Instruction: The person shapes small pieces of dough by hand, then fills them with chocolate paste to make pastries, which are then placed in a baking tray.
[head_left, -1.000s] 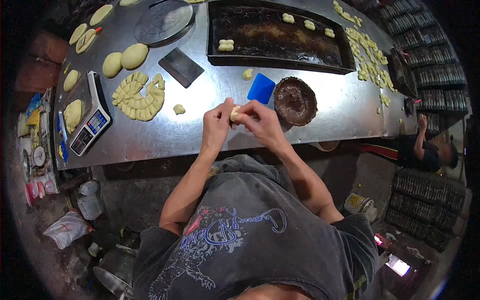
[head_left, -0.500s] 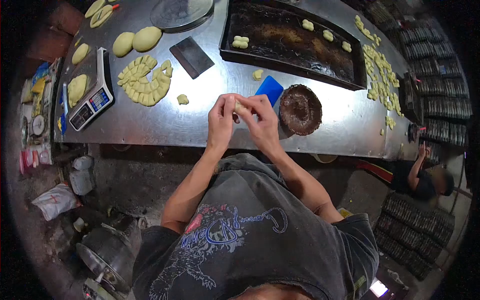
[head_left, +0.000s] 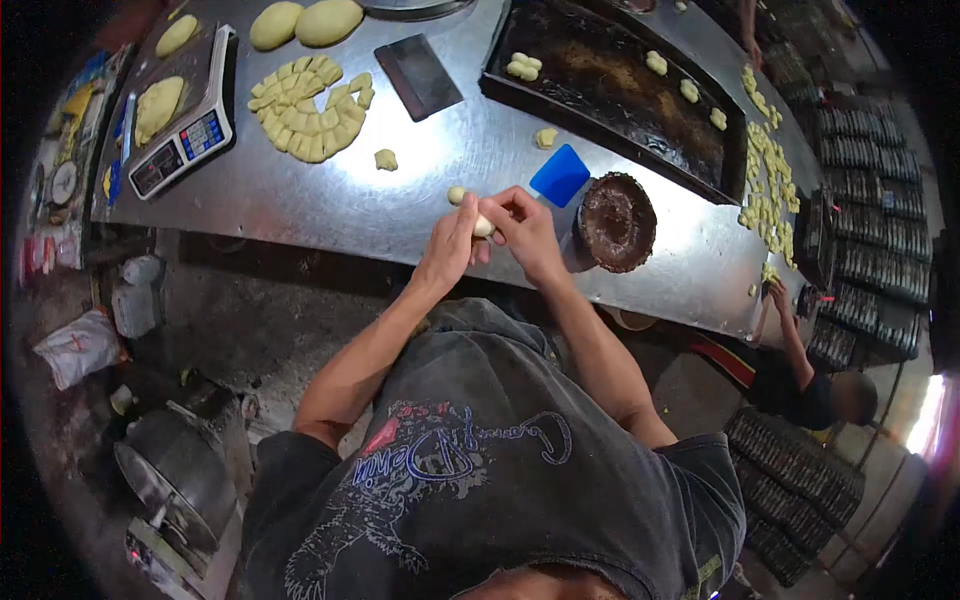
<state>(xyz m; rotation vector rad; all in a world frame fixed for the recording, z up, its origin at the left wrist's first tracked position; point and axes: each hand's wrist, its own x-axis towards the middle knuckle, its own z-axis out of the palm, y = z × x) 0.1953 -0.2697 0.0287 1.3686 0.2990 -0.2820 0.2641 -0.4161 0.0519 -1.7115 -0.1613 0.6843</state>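
Just above the near side of the steel table, both hands meet around a pale dough ball (head_left: 483,227). My left hand (head_left: 447,243) cups it from the left, while my right hand (head_left: 526,236) closes on it with bent fingers. Another small dough ball (head_left: 456,195) shows just beyond my left fingertips. To the right of my right hand stands a round bowl (head_left: 617,222) coated inside with dark brown filling. A blue scraper (head_left: 561,176) lies beside that bowl. Loose dough pieces (head_left: 386,159) lie farther off.
Cut dough chunks (head_left: 310,108), a flat dark metal blade (head_left: 418,77) and a digital scale (head_left: 180,140) with dough occupy the left. A deep black tray (head_left: 610,90) holds several dough clusters. Right, many small dough pieces (head_left: 768,190) lie near another person's arm (head_left: 793,340).
The view has shifted, and my hands have lowered slightly and opened out a little, so the dough between them shows more. A small dough ball now shows beyond my left fingers.
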